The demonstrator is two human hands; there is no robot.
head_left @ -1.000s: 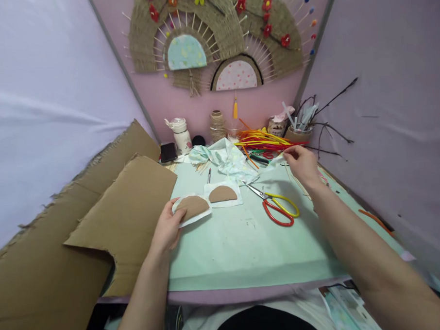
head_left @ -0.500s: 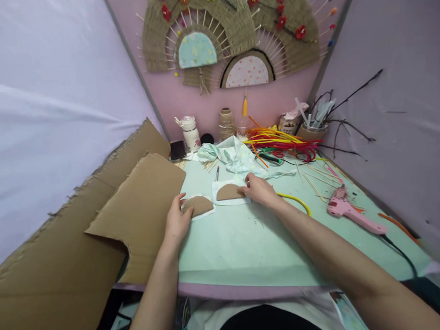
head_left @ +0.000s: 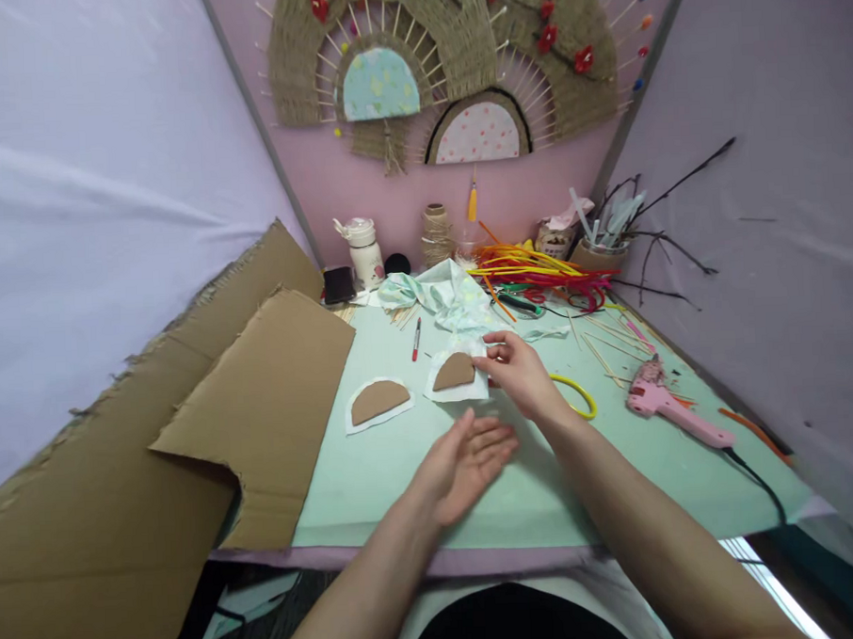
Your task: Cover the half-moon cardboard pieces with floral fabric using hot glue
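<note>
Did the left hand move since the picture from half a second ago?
Yes. Judged against the nearer cardboard sheet, the left hand has moved right, away from that sheet's edge, its palm now open.

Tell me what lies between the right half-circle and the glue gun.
From the right half-circle to the glue gun, the head view shows the right hand, a yellow handle and thin sticks.

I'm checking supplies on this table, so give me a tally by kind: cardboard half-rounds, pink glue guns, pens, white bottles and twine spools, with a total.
Cardboard half-rounds: 2
Pink glue gun: 1
Pen: 1
White bottle: 1
Twine spool: 1
Total: 6
</note>
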